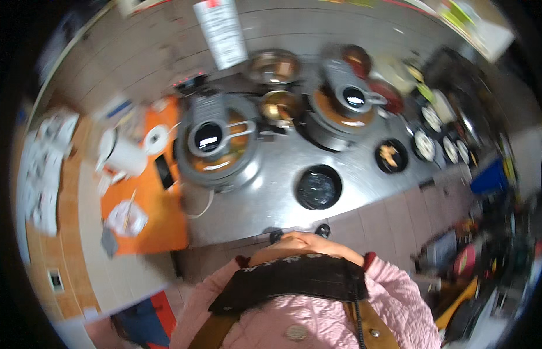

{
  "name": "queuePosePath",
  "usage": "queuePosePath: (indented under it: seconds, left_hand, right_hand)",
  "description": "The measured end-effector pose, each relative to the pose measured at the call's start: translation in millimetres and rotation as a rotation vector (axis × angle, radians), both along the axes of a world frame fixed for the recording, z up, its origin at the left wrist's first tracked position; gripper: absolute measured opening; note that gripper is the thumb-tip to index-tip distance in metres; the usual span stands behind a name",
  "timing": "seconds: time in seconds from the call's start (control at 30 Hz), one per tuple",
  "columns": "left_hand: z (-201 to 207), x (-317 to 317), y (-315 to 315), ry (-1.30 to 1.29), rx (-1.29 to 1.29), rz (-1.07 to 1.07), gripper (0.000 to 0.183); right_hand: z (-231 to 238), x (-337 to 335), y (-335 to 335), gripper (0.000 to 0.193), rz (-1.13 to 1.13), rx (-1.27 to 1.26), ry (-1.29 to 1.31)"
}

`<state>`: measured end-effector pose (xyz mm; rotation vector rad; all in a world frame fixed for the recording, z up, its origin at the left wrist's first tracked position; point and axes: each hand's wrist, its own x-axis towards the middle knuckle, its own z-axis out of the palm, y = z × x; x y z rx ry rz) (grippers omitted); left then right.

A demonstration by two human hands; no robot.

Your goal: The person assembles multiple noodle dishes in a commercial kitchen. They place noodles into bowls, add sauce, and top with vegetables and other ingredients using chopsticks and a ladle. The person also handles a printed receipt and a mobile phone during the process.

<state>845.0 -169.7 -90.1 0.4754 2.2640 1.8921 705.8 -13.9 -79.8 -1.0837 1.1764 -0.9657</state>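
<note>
My left hand (275, 250) and my right hand (328, 243) are clasped together in front of my body, just off the steel table's near edge. Their fingers look folded over each other, partly hidden and blurred, with no object visible in them. Nearest to them on the steel table (248, 215) sits a black bowl (319, 187) with what looks like clear liquid. Farther back stand two large lidded pots, the left pot (220, 179) and the right pot (324, 135), each topped by a grey device with a round lit display. Between the pots is a small gold-coloured pot (281, 109).
A black bowl of orange-brown pieces (390, 156) and several bowls of pale food (424, 144) stand to the right. On the left, an orange mat (160, 224) holds a white kettle (122, 154), a phone (164, 172) and a plastic bag (127, 218). Another steel bowl (273, 66) is at the back.
</note>
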Motion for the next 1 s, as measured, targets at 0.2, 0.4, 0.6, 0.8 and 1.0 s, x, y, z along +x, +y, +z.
queuePosePath:
  seconds: [0.2, 0.4, 0.6, 0.8, 1.0]
  left_hand:
    - [-7, -28, 10, -0.067, -0.086, -0.116, 0.034]
    - [-17, -74, 48, -0.046, -0.226, -0.168, 0.033]
    - [9, -143, 103, 0.17, -0.265, 0.157, 0.018]
    - [96, -298, 169, 0.523, -0.555, 0.359, 0.015]
    - [202, -485, 301, 0.881, -0.571, 0.395, 0.02]
  right_hand:
    - [3, 9, 31, 0.054, -0.249, -0.112, 0.324]
    - [0, -10, 67, 0.054, -0.407, -0.208, 0.578]
    - [17, -76, 129, 0.047, -0.589, -0.386, 0.647]
    - [33, -201, 264, 0.053, -0.937, -0.345, 0.813]
    - [52, -315, 423, 0.033, -1.11, -0.251, 0.869]
